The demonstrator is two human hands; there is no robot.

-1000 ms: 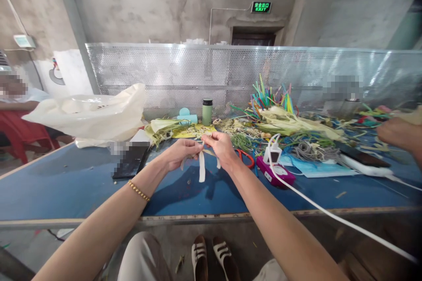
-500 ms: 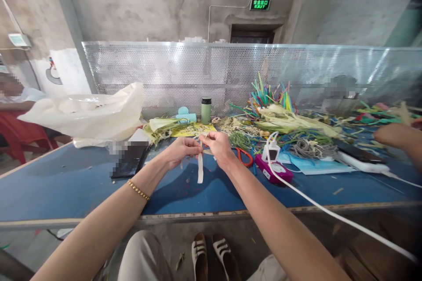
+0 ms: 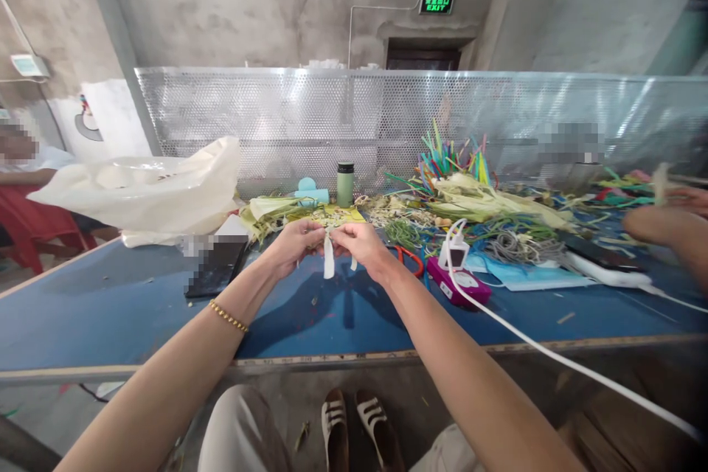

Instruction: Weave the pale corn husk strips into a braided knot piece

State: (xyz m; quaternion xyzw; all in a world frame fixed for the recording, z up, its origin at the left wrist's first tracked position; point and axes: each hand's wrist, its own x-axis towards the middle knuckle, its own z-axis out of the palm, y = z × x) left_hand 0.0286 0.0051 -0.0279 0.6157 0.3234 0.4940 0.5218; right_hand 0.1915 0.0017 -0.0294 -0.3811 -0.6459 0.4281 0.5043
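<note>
Above the blue table (image 3: 166, 332), a pale strip that looks like corn husk (image 3: 329, 259) hangs from between my pinched fingers. My left hand (image 3: 293, 246) is closed on it from the left, thumb and forefinger together. From the other side my right hand (image 3: 362, 245) pinches it close to the left fingertips. A second short pale end (image 3: 354, 263) shows below the right fingers. What lies inside the grip is hidden. Orange-red scissors handles (image 3: 410, 259) lie just right of my right hand. Beyond both hands are dried husks (image 3: 271, 212) and small scraps.
A green bottle (image 3: 345, 186) stands behind my hands. A plastic bag (image 3: 138, 195) and a black item (image 3: 218, 265) are at left. Rightward lie a purple device (image 3: 458, 285), a white cable (image 3: 531, 345), grey cord (image 3: 517, 248) and husks (image 3: 492, 199). Another person's arm (image 3: 664, 225) reaches in.
Both hands have moved slightly up and away from me. The strip's hanging end is higher and shorter, and a second end now shows below the right hand.
</note>
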